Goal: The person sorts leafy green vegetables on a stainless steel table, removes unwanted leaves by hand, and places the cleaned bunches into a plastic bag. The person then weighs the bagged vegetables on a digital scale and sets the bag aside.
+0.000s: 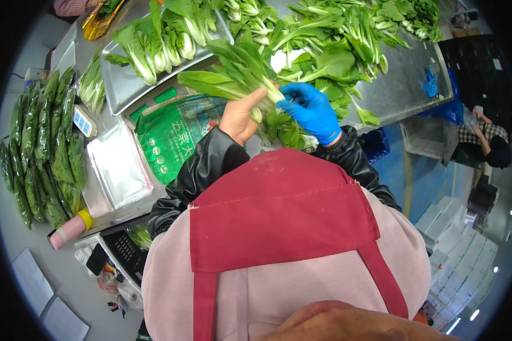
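My bare left hand (241, 117) is closed around a bunch of leafy greens with pale stems (239, 70), the leaves pointing up and left. My right hand (311, 111), in a blue glove, has its fingers at the stem ends of this bunch; whether they grip a stem is hard to tell. Loose green leaves (283, 130) lie just below both hands. Beyond them, a heap of leafy greens (337, 38) covers part of the metal table (397, 81). Left of it, a metal tray (111, 91) holds a row of greens.
Bagged greens (42, 145) are piled at the left, near clear plastic bags (119, 166), a pink bottle (68, 230) and a green woven sack (162, 140). A blue glove (431, 82) lies on the table's right part. Another person (482, 136) is at the far right, beside a white crate (422, 140).
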`<state>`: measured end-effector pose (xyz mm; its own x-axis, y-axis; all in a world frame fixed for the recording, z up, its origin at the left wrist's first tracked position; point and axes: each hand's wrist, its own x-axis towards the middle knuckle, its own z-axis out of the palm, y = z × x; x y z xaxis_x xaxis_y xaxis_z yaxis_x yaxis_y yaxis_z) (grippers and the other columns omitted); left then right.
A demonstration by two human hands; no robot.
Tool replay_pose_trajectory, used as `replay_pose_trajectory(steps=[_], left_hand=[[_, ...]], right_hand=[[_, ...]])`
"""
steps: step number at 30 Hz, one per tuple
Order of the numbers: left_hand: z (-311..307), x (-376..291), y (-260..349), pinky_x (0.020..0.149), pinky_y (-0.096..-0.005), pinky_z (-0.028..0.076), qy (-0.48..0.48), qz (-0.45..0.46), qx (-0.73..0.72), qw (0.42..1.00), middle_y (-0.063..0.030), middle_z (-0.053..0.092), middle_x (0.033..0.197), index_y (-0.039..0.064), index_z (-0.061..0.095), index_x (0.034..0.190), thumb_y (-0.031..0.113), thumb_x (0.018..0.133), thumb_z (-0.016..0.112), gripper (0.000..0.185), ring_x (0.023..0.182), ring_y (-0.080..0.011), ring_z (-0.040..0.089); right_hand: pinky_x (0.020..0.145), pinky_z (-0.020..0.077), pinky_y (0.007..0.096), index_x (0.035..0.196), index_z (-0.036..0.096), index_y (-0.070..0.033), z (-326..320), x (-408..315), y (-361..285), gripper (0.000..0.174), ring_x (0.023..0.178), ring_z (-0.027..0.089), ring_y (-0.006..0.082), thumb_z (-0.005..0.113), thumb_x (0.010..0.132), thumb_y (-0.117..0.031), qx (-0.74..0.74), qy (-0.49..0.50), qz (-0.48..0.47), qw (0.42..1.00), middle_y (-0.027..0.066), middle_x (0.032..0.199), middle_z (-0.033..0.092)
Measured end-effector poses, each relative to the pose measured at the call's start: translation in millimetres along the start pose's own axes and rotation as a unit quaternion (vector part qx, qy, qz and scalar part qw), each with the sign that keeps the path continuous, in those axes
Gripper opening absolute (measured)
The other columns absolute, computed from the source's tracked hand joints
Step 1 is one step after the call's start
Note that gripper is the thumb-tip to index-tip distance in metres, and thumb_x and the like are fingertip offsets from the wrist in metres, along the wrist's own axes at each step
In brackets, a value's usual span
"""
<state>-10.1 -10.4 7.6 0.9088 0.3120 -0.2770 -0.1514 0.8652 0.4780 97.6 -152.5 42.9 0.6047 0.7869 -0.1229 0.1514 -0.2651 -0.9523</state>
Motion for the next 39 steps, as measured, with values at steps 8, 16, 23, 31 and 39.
replay_pose_trajectory(steps=[8,16,23,31,39], left_hand=[[-8,-18,1,0.082,-0.0342,0.047,0.028,-0.020,-0.067,0.997,-0.0085,0.060,0.108,0.004,0.053,0.116,0.012,0.088,0.060,0.030,0.096,-0.0196,0.059],[-12,-32,6,0.099,-0.0352,0.039,0.009,-0.001,-0.056,0.998,-0.0170,0.052,0.126,-0.005,0.039,0.130,0.013,0.091,0.053,0.045,0.116,-0.0252,0.051],[-12,-42,8,0.089,-0.0341,0.045,0.045,0.077,0.075,0.993,-0.0132,0.058,0.117,-0.001,0.047,0.123,0.005,0.086,0.059,0.039,0.104,-0.0205,0.057],[-7,-26,6,0.081,-0.0295,0.047,0.083,0.147,0.073,0.983,-0.0067,0.062,0.104,0.001,0.057,0.111,-0.002,0.079,0.065,0.033,0.092,-0.0164,0.059],[-11,-20,3,0.079,-0.0289,0.047,0.030,0.142,0.097,0.985,-0.0059,0.062,0.102,0.000,0.056,0.109,-0.003,0.078,0.066,0.033,0.089,-0.0161,0.059]], right_hand=[[0.060,0.0464,0.0243,0.097,0.061,0.001,19,-1,-11,0.029,0.064,0.054,0.0080,0.070,0.081,-0.022,0.040,-0.004,0.017,0.999,0.0059,0.077,0.064],[0.054,0.0436,0.0208,0.102,0.058,0.002,35,-6,-8,0.025,0.061,0.055,0.0074,0.066,0.085,-0.014,0.103,-0.039,0.016,0.994,0.0037,0.077,0.061],[0.057,0.0464,0.0306,0.092,0.064,-0.004,33,-1,-31,0.028,0.061,0.060,0.0211,0.067,0.081,-0.030,-0.290,-0.058,-0.052,0.954,0.0111,0.072,0.063],[0.058,0.0466,0.0326,0.092,0.064,-0.002,38,4,-13,0.028,0.062,0.060,0.0240,0.063,0.084,-0.028,-0.083,0.033,-0.047,0.995,0.0140,0.073,0.063],[0.054,0.0456,0.0309,0.091,0.061,-0.002,30,7,-15,0.034,0.057,0.057,0.0180,0.069,0.079,-0.034,-0.145,-0.023,0.005,0.989,0.0105,0.067,0.061]])
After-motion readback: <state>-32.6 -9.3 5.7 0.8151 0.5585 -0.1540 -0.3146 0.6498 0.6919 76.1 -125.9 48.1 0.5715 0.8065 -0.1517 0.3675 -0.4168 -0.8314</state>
